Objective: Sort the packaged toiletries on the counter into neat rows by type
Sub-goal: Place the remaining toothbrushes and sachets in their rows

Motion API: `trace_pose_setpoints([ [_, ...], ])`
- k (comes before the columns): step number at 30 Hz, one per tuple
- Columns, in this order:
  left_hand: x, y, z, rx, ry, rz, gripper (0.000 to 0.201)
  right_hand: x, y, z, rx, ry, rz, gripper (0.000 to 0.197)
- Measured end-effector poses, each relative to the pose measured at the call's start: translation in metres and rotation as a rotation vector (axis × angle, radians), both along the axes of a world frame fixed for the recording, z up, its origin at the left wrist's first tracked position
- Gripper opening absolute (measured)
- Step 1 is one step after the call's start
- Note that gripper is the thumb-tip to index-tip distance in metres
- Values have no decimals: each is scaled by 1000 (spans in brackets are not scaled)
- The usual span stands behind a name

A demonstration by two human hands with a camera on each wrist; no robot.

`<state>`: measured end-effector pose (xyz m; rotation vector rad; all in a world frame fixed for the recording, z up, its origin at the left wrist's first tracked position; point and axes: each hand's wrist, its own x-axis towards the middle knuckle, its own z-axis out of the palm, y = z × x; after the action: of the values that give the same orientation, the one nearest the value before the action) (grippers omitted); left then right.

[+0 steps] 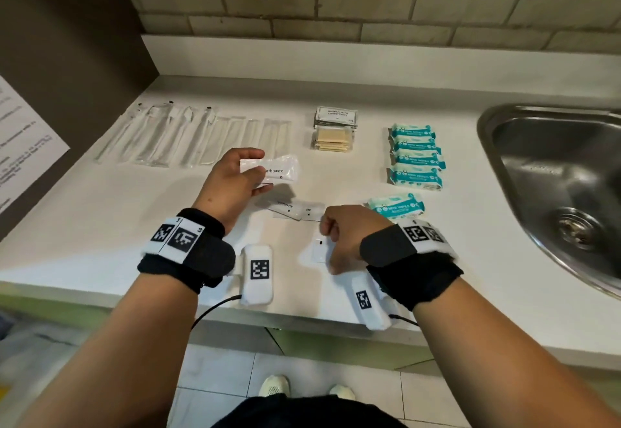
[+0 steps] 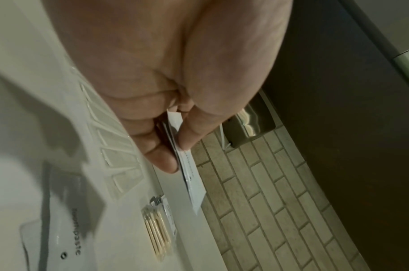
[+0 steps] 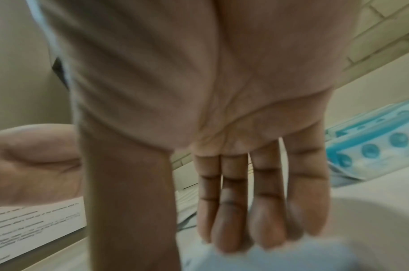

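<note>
My left hand (image 1: 257,172) holds a small stack of white toothpaste packets (image 1: 280,169) above the counter, pinched between thumb and fingers (image 2: 166,161); the packets' edge (image 2: 191,179) sticks out past the fingertips. More toothpaste packets (image 1: 292,210) lie flat below it, one showing in the left wrist view (image 2: 59,238). My right hand (image 1: 331,243) reaches down over another small white packet (image 1: 319,252) near the front edge. Its fingers (image 3: 226,229) are straight and their tips touch the packet (image 3: 280,256).
Clear-wrapped toothbrushes (image 1: 188,135) line the back left. Shampoo sachets (image 1: 336,117) and swab packs (image 1: 332,138) are stacked at centre. A column of teal wipes packs (image 1: 415,159) stands right, one loose pack (image 1: 396,206) nearer. The steel sink (image 1: 554,175) is far right.
</note>
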<state>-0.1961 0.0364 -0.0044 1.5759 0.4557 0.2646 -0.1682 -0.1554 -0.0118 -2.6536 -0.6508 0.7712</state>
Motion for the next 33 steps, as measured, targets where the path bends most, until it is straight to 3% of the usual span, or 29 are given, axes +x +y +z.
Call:
trace_pose_setpoints([
  [8, 0, 36, -2, 22, 44, -39, 24, 6, 26, 2, -87, -22, 43, 19],
  [14, 4, 41, -4, 8, 75, -104, 26, 20, 40, 13, 337, -47, -23, 15],
  [20, 6, 46, -1, -4, 114, -175, 24, 27, 54, 20, 563, -124, -98, 27],
  [29, 9, 47, 4, -1, 159, -290, 25, 33, 64, 13, 537, -131, -58, 34],
  [33, 12, 48, 6, -10, 185, -279, 28, 40, 69, 12, 581, -169, -83, 46],
])
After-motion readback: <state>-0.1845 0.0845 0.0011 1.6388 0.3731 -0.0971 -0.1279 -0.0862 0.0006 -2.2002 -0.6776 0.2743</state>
